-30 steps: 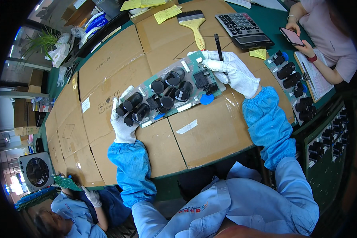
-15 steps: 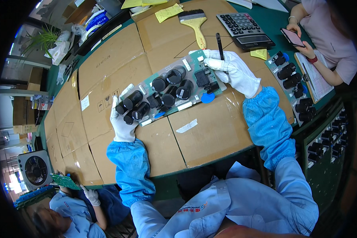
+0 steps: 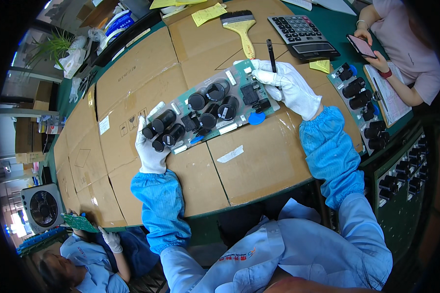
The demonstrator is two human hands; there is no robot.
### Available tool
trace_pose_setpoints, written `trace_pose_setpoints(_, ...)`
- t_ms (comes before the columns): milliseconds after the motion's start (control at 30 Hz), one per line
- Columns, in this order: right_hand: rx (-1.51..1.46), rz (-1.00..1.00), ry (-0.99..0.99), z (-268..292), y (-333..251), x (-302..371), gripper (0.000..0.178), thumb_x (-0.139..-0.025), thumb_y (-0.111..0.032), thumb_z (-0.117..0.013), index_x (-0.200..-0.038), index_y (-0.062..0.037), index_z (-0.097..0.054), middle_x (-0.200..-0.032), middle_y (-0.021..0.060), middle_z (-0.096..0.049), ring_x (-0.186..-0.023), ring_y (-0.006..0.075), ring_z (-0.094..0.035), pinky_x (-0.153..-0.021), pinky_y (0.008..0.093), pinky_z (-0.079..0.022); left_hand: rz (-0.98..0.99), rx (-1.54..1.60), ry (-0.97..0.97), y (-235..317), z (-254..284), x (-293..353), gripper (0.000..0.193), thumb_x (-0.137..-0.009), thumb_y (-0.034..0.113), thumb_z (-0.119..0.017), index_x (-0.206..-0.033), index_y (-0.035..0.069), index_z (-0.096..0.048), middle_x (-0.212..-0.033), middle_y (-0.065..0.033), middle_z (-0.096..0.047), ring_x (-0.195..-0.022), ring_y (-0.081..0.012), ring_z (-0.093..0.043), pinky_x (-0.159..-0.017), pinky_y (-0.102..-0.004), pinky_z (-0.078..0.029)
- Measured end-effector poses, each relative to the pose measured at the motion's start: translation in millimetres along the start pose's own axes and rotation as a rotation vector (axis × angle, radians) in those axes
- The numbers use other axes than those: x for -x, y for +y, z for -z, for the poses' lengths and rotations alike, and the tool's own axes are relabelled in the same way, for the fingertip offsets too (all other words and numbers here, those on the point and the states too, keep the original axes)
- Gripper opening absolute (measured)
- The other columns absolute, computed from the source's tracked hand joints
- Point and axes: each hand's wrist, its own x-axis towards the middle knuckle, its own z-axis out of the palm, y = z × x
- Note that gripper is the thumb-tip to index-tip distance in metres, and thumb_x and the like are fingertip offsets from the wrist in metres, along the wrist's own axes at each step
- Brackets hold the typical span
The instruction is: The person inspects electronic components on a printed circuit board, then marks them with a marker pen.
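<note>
Between my two white-gloved hands is a green circuit board [image 3: 187,104], tilted up to the right over the cardboard. Several black cylindrical capacitors [image 3: 217,90] stand on it, with a blue disc-shaped part [image 3: 256,118] at its lower edge. My left hand [image 3: 153,152] is closed on the board's left end, its fingers partly behind it. My right hand [image 3: 291,89] grips the right end, and a slim black pen [image 3: 271,54] sticks up from between its fingers. Blue sleeve covers run over both my forearms.
Flattened cardboard [image 3: 146,88] covers the table. Beyond lie a brush [image 3: 240,31] and a calculator [image 3: 304,36]. At right are another capacitor board [image 3: 359,100], a clipboard [image 3: 388,93] and a person holding a phone [image 3: 361,46]. Lower left, a co-worker holds a green board [image 3: 79,222] near a fan [image 3: 42,207].
Almost nothing differs. Both my hands keep their hold on the circuit board, which has barely shifted.
</note>
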Motion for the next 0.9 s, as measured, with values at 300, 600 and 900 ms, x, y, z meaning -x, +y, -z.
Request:
trace_pose_setpoints(300,-0.032,-0.003,-0.009,-5,-9,4,0.045,-0.094,-0.032,-0.057,-0.13,-0.0052,-0.059,-0.059,-0.0076,-0.038,-0.05,0.0035,-0.026,-0.047,0.0225,-0.02,-0.008,-0.063,0.088,0,-3,-1,0.056,-0.102,0.041,-0.035,-0.135,-0.003,-0.046,-0.121,-0.0218,-0.059,-0.103,-0.033,-0.063,-0.089,-0.0431,-0.055)
trace_pose_setpoints(600,-0.147,-0.157,0.005,-14,0,2,0.055,-0.096,-0.037,-0.055,-0.138,-0.0034,-0.048,-0.123,0.0053,-0.059,-0.105,0.0105,-0.058,-0.087,0.0257,-0.049,-0.07,-0.401,0.106,1,14,9,0.037,-0.086,-0.002,-0.062,-0.122,-0.005,-0.055,-0.107,-0.0134,-0.065,-0.09,-0.0178,-0.066,-0.081,-0.0302,-0.057)
trace_pose_setpoints(900,-0.155,-0.13,0.07,-24,8,-1,0.048,-0.097,-0.04,-0.054,-0.13,-0.0051,-0.055,-0.091,-0.0023,-0.057,-0.065,0.0039,-0.041,-0.056,0.0204,-0.039,-0.06,-0.515,0.2,4,14,11,0.02,-0.082,-0.005,-0.065,-0.102,-0.003,-0.069,-0.091,-0.0086,-0.07,-0.079,-0.0141,-0.066,-0.073,-0.0278,-0.054)
